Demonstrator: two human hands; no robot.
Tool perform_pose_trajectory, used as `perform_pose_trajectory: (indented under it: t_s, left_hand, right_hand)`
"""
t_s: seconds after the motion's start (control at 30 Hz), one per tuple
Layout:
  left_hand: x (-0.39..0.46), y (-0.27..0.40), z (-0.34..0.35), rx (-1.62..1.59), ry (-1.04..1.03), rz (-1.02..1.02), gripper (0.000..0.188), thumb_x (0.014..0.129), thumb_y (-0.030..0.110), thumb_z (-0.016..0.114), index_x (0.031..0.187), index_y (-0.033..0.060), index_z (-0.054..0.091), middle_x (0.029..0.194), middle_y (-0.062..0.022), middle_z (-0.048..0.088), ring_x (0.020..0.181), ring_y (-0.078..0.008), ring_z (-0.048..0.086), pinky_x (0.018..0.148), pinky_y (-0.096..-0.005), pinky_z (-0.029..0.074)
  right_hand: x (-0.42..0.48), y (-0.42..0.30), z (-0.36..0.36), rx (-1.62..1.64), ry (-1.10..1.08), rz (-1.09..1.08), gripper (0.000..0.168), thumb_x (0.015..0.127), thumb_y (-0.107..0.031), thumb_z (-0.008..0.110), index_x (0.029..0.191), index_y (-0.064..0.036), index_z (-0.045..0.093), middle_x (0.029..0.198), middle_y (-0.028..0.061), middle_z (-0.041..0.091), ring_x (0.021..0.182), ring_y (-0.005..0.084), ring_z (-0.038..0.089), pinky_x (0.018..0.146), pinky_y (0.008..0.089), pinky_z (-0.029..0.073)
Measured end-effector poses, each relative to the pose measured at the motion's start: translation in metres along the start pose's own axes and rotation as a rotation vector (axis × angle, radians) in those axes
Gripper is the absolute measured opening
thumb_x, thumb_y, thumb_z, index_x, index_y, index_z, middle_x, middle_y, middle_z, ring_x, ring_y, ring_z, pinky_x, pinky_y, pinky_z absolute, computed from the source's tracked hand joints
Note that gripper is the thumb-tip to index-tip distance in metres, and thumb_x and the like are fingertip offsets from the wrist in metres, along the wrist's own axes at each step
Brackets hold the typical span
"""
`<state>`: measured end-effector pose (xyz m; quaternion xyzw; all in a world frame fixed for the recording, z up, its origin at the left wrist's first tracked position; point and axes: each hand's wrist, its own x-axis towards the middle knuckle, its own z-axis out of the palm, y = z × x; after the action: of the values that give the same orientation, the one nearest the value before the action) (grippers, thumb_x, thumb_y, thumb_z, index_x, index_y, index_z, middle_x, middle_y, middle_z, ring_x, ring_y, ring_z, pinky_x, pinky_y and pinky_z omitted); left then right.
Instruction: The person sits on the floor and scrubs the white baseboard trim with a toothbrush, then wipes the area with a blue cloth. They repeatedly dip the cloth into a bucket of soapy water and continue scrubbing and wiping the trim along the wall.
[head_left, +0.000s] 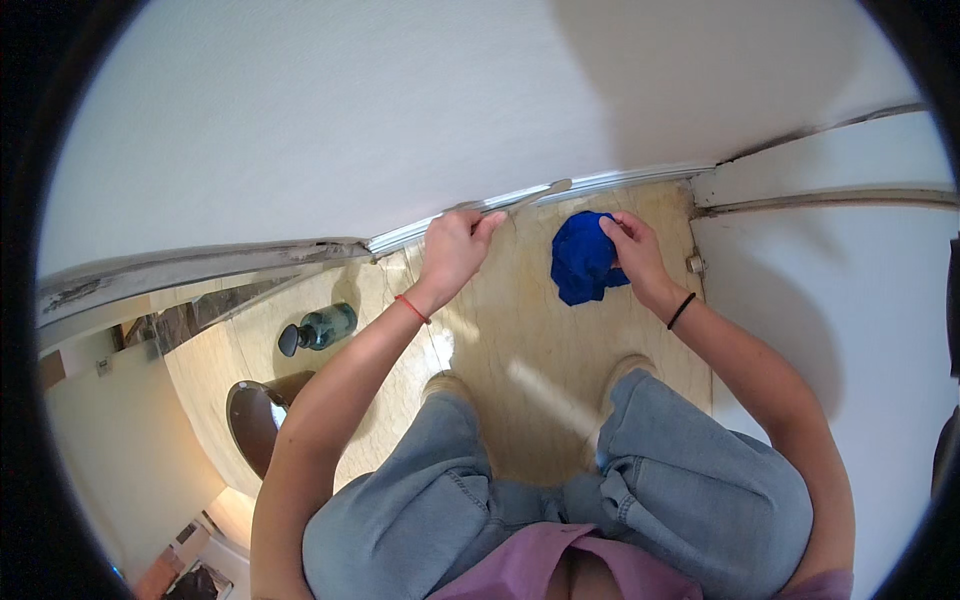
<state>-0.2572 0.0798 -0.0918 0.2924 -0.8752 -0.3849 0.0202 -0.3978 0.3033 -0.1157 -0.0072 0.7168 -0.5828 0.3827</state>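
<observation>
My left hand (459, 244) holds a slim stick-like tool (534, 196), perhaps a wooden brush or spatula, between thumb and fingers. Its wider tip reaches right, over the metal door or window track (615, 180) at the foot of the white wall or panel. On the right, my right hand (634, 251) pinches a crumpled blue cloth (583, 259) over the beige marble-like floor. A red string is around my left wrist, a black band around my right.
To the left, a teal pump bottle (330, 326) and a dark brown bucket or bin (259, 424) are on the floor. A white door or panel (787, 300) with a stopper-like fitting (696, 263) bounds the right side. A worn frame edge (202, 262) runs along the left.
</observation>
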Motion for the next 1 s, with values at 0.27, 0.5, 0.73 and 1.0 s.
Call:
perform_pose_trajectory:
  t_s: [0.27,0.5,0.73,1.0]
  left_hand:
    - [-0.011,-0.011,-0.009,-0.009,-0.056,-0.051,0.049,0.090,0.040,0.059,0.060,0.0001,0.059,0.049,-0.0139,0.053,0.044,-0.0266,0.055,0.047,-0.0357,0.043]
    - [-0.007,-0.002,-0.019,-0.043,-0.104,-0.092,0.052,0.092,0.042,0.056,0.061,0.0004,0.058,0.046,-0.0078,0.051,0.037,-0.0163,0.053,0.041,-0.0291,0.042]
    - [0.012,0.018,0.005,-0.058,-0.108,-0.013,0.049,0.089,0.039,0.059,0.060,-0.0001,0.059,0.054,-0.0189,0.054,0.053,-0.0358,0.057,0.053,-0.0417,0.044]
    - [-0.001,0.004,0.001,-0.008,-0.086,0.025,0.049,0.092,0.040,0.056,0.064,-0.0001,0.058,0.046,-0.0077,0.050,0.039,-0.0164,0.053,0.042,-0.0307,0.043]
  right_hand:
    - [-0.004,-0.007,0.003,-0.038,0.030,-0.006,0.018,0.092,-0.026,0.059,0.089,-0.008,0.061,0.071,-0.0032,0.055,0.061,0.0059,0.051,0.049,0.0228,0.042]
    - [0.003,0.001,-0.002,-0.001,-0.008,-0.040,0.018,0.091,-0.025,0.059,0.088,-0.008,0.061,0.070,-0.0037,0.055,0.060,0.0053,0.051,0.048,0.0221,0.042]
    - [0.002,0.004,-0.004,-0.020,0.016,0.001,0.018,0.091,-0.027,0.060,0.088,-0.009,0.061,0.071,-0.0035,0.056,0.062,0.0056,0.052,0.048,0.0225,0.042]
    - [0.003,0.004,-0.010,-0.030,0.008,-0.010,0.017,0.092,-0.027,0.059,0.089,-0.010,0.060,0.073,-0.0040,0.056,0.062,0.0053,0.051,0.049,0.0219,0.042]
